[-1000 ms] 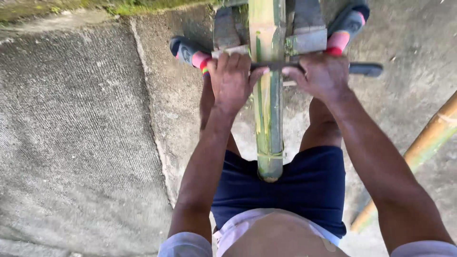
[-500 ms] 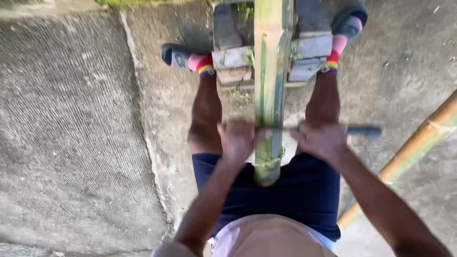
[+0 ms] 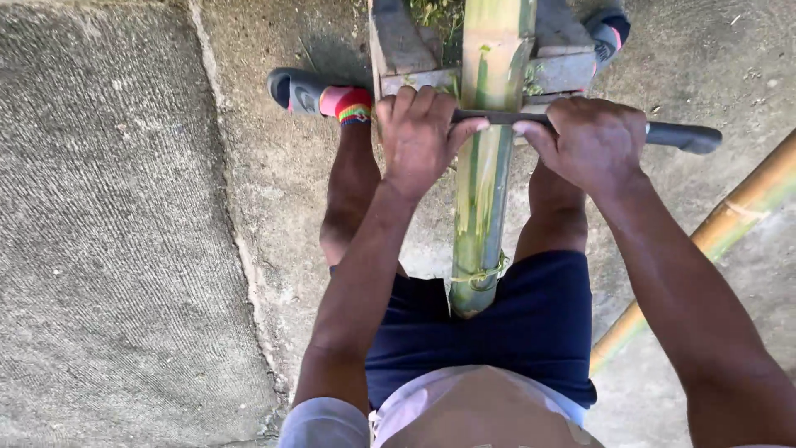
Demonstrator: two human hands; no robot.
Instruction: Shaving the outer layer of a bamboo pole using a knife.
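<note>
Green bamboo pole (image 3: 483,178) runs between your knees, its near end just above your dark shorts (image 3: 531,319) and its far end on a grey block stand (image 3: 406,46); your left hand (image 3: 417,137) and right hand (image 3: 593,141) each curl tight around a dark blade (image 3: 497,118) lying across the pole; a second bamboo pole (image 3: 730,220) slants on the concrete (image 3: 116,224) at your right.

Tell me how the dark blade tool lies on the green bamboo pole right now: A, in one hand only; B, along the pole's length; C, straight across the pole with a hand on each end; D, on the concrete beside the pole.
C: the blade tool crosses the bamboo pole, with the left hand in a grip on one end and the right hand on the other.
</note>
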